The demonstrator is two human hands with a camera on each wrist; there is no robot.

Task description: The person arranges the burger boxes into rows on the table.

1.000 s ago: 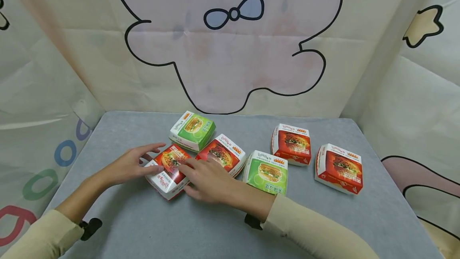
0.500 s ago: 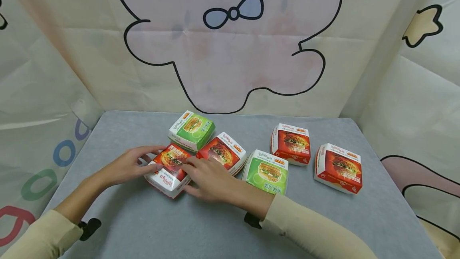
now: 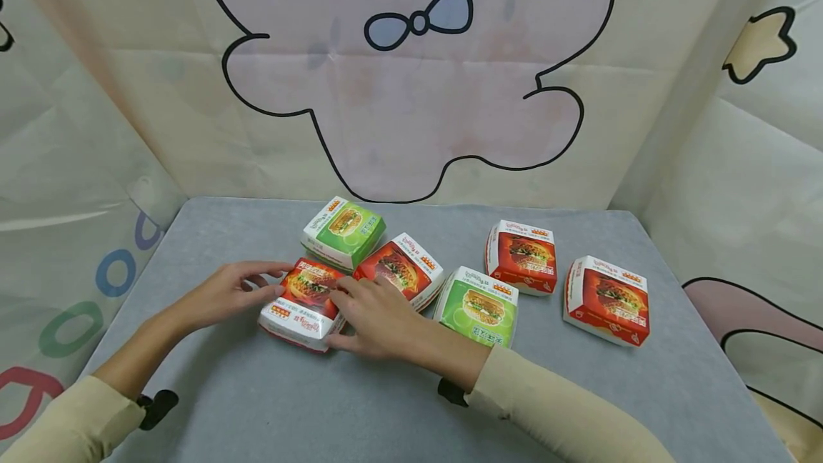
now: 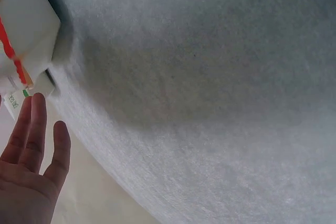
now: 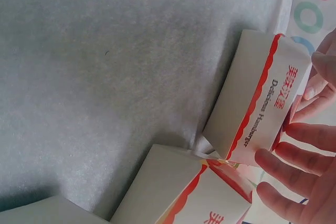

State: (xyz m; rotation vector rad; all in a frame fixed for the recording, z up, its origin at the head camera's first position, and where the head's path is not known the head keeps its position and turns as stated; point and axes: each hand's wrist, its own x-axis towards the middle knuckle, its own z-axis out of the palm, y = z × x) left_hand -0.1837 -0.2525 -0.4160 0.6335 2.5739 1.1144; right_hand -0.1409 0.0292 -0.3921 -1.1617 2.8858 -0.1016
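My left grip [image 3: 238, 293] and right grip [image 3: 381, 316], relaxed and unclenched, flank the near-left red box [image 3: 313, 291] on the table [image 3: 360, 413]. I seem to be aligning it; next calls for gentle, even pressure.

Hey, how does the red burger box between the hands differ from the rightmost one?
The handled box has its white strip on the near side; the rightmost box has it on the far side. The left hand and right hand flank the handled box; neither is near the rightmost box. Both are red and white.
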